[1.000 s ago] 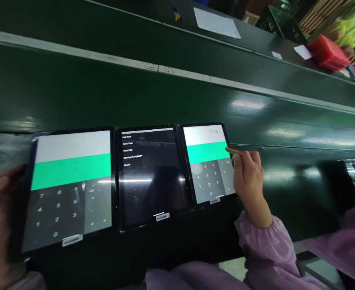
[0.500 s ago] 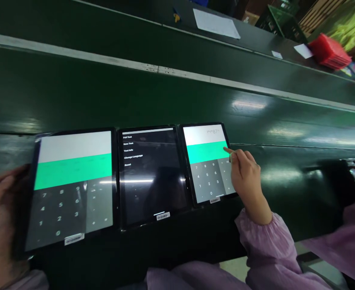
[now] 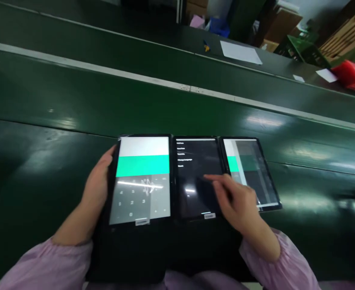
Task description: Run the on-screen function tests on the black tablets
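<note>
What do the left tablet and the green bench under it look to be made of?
Left tablet: the screen looks like glass, glossy; a lamp streak reflects across it. Its black rim could be plastic or metal. Green bench: seemingly a smooth coated or painted top, semi-gloss, with soft light patches.

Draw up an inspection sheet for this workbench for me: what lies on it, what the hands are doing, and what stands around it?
Surface: dark green glossy bench, with a pale strip along it.
Job's things: three tablets side by side. The left tablet shows a calculator, the middle tablet a dark menu, the right tablet a blurred, partly green screen.
Clutter: a barcode label at the left tablet's lower edge.
Hands: left hand grips the left tablet's left edge; right hand points its index finger at the middle tablet's screen, contact unclear.
Cables: nothing seen.
Surroundings: white sheet, red stack, green crate, cardboard boxes.
</note>
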The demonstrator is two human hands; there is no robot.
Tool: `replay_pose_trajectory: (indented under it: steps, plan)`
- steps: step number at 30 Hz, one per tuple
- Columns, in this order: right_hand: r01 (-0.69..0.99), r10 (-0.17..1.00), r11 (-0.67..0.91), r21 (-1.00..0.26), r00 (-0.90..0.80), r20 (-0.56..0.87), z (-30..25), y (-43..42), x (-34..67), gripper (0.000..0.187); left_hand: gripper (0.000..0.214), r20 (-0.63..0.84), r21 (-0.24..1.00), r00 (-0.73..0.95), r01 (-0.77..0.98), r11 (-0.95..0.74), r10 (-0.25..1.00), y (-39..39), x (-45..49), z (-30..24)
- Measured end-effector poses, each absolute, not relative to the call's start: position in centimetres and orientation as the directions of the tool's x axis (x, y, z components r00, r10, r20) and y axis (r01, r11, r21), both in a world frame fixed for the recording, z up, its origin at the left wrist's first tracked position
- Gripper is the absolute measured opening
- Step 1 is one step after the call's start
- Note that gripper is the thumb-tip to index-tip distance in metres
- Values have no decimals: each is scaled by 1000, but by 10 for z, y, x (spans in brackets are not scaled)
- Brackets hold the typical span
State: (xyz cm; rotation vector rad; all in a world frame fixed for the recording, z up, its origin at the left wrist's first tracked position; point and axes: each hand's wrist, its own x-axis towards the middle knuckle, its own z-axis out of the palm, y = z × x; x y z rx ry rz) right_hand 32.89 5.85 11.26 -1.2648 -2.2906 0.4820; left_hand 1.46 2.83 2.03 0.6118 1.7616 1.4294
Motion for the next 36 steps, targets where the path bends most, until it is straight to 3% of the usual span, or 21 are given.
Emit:
replay_pose_trajectory:
  steps: [4,10,16,22,28,32,36]
  plan:
    - [643,782,541,-542,-622,43,98,56,263,35,74,-300,954,-540,-184,237,787,25,-7,15]
    - [676,740,594,-435,-672,-33,86,66,211,42,58,-282,959,-471,-162,233,836,18,-18,17]
    - [717,780,596,-361,-625,46,90,73,210,39,71,-389,921,-347,-142,363,853,8,-28,30]
    - [655,749,619,-434,-659,72,89,68,207,40,76,-385,923,-294,-128,363,875,6,-29,27]
    - [708,789,601,-371,-600,133,89,69,209,41,89,-381,925,-261,-107,366,887,7,-31,24]
    - [521,662,698,-491,-730,167,88,55,199,37,95,-360,933,-202,-85,350,911,6,-33,19]
    - [457,567,746,-485,-817,103,81,43,187,41,95,-253,964,-208,27,264,945,3,-34,2]
